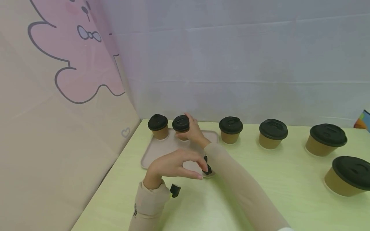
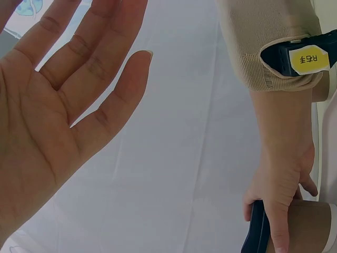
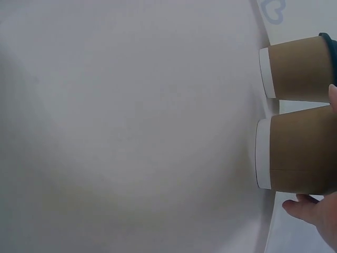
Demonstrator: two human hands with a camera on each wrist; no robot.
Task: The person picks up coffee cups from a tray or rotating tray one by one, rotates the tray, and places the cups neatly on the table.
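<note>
My right hand point(image 1: 193, 132) grips a brown paper cup point(image 3: 300, 153) with a black lid point(image 1: 181, 123) at the back of the tray point(image 1: 209, 136). Its fingers and thumb lie around the cup's sides, as the left wrist view also shows. Close on the left of it, a second lidded cup point(image 1: 160, 132) stands upright on the tray's back left corner. Nearer to me, the left hand point(image 1: 176, 163) hovers over the front of the tray with fingers loosely bent and nothing in them. Its palm point(image 2: 31, 126) shows bare in the left wrist view.
To the right of the tray stand several more lidded cups, among them one near the tray point(image 1: 230, 137), one in the middle point(image 1: 270, 141) and one nearest the front point(image 1: 344, 183). Fabric walls point(image 1: 237, 64) close off the back and left of the pale green table point(image 1: 260, 173).
</note>
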